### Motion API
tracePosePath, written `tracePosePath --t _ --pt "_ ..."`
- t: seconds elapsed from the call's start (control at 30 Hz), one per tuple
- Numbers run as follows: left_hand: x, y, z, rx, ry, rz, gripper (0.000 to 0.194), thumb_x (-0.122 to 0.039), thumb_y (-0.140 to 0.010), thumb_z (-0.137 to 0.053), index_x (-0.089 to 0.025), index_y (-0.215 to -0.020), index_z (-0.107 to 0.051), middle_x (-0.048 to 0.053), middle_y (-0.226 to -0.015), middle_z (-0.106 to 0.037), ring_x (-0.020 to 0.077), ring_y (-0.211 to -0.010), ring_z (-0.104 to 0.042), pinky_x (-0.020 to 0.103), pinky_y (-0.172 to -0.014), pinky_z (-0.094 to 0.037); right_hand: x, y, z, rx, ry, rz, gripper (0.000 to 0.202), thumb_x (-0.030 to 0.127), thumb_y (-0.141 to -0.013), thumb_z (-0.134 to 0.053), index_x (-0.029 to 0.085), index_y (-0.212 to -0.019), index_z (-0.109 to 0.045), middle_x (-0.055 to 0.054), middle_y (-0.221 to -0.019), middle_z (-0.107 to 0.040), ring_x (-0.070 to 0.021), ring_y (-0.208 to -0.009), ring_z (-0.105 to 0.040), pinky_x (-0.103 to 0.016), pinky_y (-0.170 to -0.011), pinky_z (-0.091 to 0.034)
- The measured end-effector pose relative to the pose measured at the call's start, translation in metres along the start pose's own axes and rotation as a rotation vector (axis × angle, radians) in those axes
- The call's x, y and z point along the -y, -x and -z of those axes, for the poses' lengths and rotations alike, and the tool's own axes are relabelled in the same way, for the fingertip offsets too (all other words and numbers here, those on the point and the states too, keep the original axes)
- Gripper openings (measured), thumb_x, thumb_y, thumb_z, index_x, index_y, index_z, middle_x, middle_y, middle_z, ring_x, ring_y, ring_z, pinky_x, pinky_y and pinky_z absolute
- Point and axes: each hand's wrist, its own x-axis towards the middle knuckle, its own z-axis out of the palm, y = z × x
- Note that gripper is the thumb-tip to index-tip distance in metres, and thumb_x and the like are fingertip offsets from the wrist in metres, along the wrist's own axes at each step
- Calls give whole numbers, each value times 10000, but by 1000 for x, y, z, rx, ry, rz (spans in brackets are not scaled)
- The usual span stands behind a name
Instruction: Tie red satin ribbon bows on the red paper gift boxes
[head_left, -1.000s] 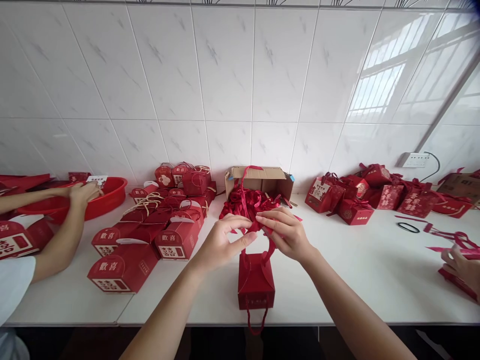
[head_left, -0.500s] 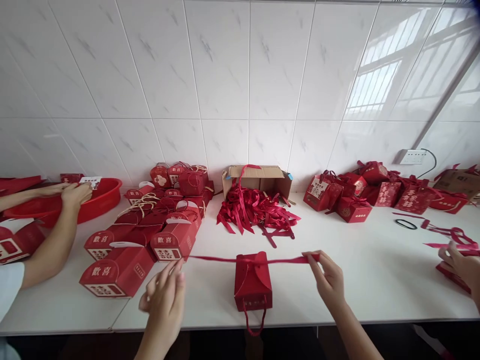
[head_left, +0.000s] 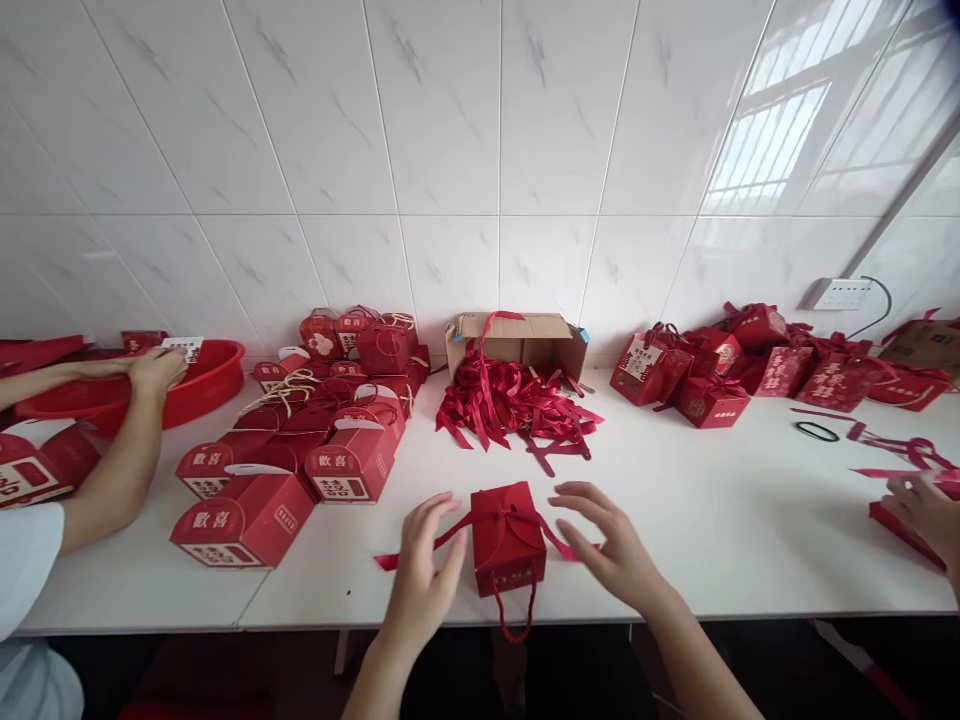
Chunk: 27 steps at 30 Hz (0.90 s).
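Observation:
A small red gift box (head_left: 508,555) stands near the table's front edge, its rope handle (head_left: 514,625) hanging over that edge. Across its top lies a dark red ribbon (head_left: 551,530), knotted in the middle, with its two ends spread out to the sides. My left hand (head_left: 429,565) is just left of the box, fingers apart and holding nothing, over the ribbon's left end. To the right, my right hand (head_left: 611,545) is also open, thumb and fingers spread near the ribbon's other end.
Behind the box, a pile of red ribbons (head_left: 517,405) spills from a cardboard box (head_left: 517,325). Red gift boxes (head_left: 240,520) stand at left, more (head_left: 712,400) at back right. Co-workers' hands are at a red basin (head_left: 217,375) and at the right edge, near a black ring (head_left: 817,431).
Both hands have let go of the ribbon's ends and moved inward beside the box. The ribbon, stretched taut before, now lies slack with its knot on top. The view has shifted slightly.

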Motion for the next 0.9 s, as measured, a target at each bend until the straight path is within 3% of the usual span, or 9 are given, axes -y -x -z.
tracePosePath --t 0.07,0.17,0.47,0.6,0.7,0.77,0.9 --pt "-6 -6 -13 32 43 -60 291 -289 -879 -463 -242 -1161 -521 89 -1253 -510 233 -1243 -437 427 -1037 -394 16 -10 -13 81 26 10 366 331 -839 -585 236 -1191 -562 -119 -1228 -535 -263 -1106 -567 -397 -873 -533" --pt "-6 -10 -24 50 106 -81 322 -239 -875 -459 -246 -1197 -475 90 -1255 -496 228 -1235 -446 436 -1042 -391 24 -15 -27 88 53 -7 404 295 -804 -617 215 -1194 -547 -118 -1208 -549 -250 -1040 -606 -397 -868 -543" --pt "-7 -12 -26 58 191 -65 324 -234 -851 -493 -250 -1174 -486 78 -1223 -522 226 -1185 -490 408 -1010 -403 18 -6 -38 -6 161 2 332 301 -844 -564 195 -1157 -599 -142 -1198 -586 -293 -1064 -595 -450 -860 -542" --pt "-6 -12 -28 36 241 42 345 -280 -819 -544 -250 -1158 -490 77 -1220 -524 218 -1097 -533 371 -921 -449 15 -4 -42 -23 84 -3 267 306 -893 -489 216 -1107 -621 -132 -1180 -579 -273 -1027 -599 -436 -840 -534" --pt "-1 -13 -27 74 243 198 376 -360 -783 -593 -239 -1124 -491 77 -1170 -543 208 -956 -561 353 -826 -468 5 -6 -43 -61 -92 -121 227 340 -901 -471 209 -1030 -605 -116 -1121 -562 -191 -809 -618 -368 -741 -537" --pt "3 -16 -23 133 232 269 366 -415 -757 -618 -225 -1049 -507 63 -1079 -567 201 -885 -557 343 -797 -459 -2 -8 -43 -57 -213 -255 231 403 -869 -523 205 -986 -553 -80 -1031 -557 -127 -628 -550 -313 -617 -508" --pt "6 -22 -15 302 302 285 273 -457 -766 -602 -203 -835 -531 11 -830 -577 183 -776 -546 306 -729 -437 -12 -15 -37 140 -420 -440 326 511 -832 -550 198 -795 -470 18 -751 -495 -94 -555 -427 -243 -525 -373"
